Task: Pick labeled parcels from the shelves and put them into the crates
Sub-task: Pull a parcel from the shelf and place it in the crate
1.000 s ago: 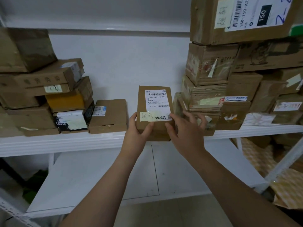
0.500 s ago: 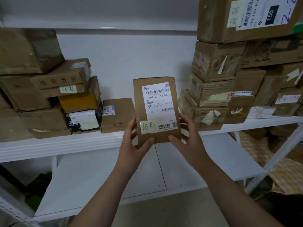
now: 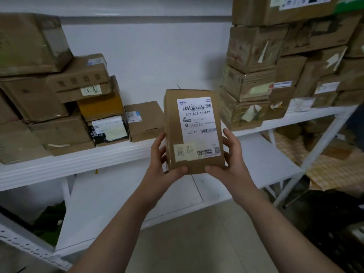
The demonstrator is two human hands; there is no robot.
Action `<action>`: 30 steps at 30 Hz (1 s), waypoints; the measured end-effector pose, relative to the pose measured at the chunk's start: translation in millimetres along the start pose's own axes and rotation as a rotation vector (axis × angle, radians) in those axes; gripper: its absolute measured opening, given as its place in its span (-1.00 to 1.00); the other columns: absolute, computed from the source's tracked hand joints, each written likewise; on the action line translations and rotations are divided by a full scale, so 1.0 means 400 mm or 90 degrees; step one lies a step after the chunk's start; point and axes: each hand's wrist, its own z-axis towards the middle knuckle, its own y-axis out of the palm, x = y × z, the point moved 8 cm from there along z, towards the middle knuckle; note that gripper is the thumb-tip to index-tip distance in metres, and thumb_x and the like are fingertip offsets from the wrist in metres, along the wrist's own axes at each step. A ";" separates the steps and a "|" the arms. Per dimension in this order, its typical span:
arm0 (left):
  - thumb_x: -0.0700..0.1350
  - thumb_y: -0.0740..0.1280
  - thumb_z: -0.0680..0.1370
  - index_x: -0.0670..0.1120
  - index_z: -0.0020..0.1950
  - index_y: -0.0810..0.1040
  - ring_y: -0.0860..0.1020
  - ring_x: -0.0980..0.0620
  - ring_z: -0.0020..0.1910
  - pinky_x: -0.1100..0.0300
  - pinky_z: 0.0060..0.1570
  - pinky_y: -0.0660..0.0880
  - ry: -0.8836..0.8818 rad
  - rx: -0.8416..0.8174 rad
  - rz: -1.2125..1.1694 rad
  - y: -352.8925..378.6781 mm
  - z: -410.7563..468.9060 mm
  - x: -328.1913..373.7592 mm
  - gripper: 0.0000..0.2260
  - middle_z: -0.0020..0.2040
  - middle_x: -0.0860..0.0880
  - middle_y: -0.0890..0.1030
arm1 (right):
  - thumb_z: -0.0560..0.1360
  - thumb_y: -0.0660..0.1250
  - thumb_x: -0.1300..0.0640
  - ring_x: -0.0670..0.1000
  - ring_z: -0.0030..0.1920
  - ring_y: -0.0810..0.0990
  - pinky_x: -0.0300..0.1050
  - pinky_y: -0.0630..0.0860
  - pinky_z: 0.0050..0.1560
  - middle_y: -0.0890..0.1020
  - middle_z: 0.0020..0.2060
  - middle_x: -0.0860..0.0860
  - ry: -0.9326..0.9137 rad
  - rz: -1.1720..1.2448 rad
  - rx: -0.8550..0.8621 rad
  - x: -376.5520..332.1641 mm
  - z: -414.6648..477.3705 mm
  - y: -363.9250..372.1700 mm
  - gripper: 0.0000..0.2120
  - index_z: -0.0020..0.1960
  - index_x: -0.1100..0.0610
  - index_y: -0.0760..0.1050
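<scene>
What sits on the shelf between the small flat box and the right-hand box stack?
In the head view, only bare shelf and wall show there; the labeled parcel, gripped by left hand and right hand in front, hides part of it.

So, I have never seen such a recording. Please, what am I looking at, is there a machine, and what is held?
There is no machine. A person wears a camera on the head, looking forward and down, so you see their own arms. The left hand and the right hand hold one brown parcel upright by its lower corners, its white label facing the camera. Behind it is a white shelf with stacked cardboard boxes on both sides.
</scene>
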 end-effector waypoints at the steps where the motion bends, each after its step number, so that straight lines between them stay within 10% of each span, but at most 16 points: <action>1: 0.07 0.49 0.26 0.41 0.39 0.10 0.40 0.13 0.32 0.08 0.17 0.51 0.002 -0.009 -0.004 0.009 -0.009 -0.001 -0.16 0.37 0.10 0.38 | 0.39 0.43 0.38 -0.26 0.27 0.39 -0.29 0.53 0.05 0.36 0.26 -0.32 0.005 -0.006 0.009 -0.003 -0.018 -0.007 -0.19 0.33 -0.30 0.15; 14: -0.03 0.46 0.22 0.34 0.39 0.22 0.46 0.17 0.23 0.14 -0.04 0.57 -0.021 -0.089 -0.074 0.240 -0.089 -0.059 -0.19 0.31 0.08 0.43 | 0.25 0.38 -0.05 -0.08 0.33 0.38 0.11 0.49 0.24 0.43 0.28 -0.20 0.088 -0.007 0.133 0.030 -0.227 -0.186 -0.31 0.33 -0.31 0.22; 24: -0.04 0.43 0.26 0.18 0.23 0.39 0.58 0.00 0.13 0.16 -0.05 0.54 -0.127 -0.125 -0.215 0.655 -0.111 -0.098 -0.44 0.12 0.04 0.61 | 0.31 0.46 -0.14 -0.03 0.24 0.52 0.01 0.50 0.25 0.49 0.26 -0.09 0.167 0.068 0.289 0.057 -0.440 -0.549 -0.52 0.14 -0.40 0.36; 30: -0.12 0.33 0.49 0.11 0.20 0.45 0.58 0.00 0.15 0.08 0.07 0.53 -0.177 -0.163 -0.219 0.981 -0.155 -0.133 -0.69 0.14 0.01 0.62 | 0.32 0.43 -0.17 -0.07 0.24 0.51 -0.06 0.49 0.25 0.48 0.26 -0.10 0.238 0.059 0.363 0.089 -0.620 -0.819 -0.32 0.37 -0.15 0.26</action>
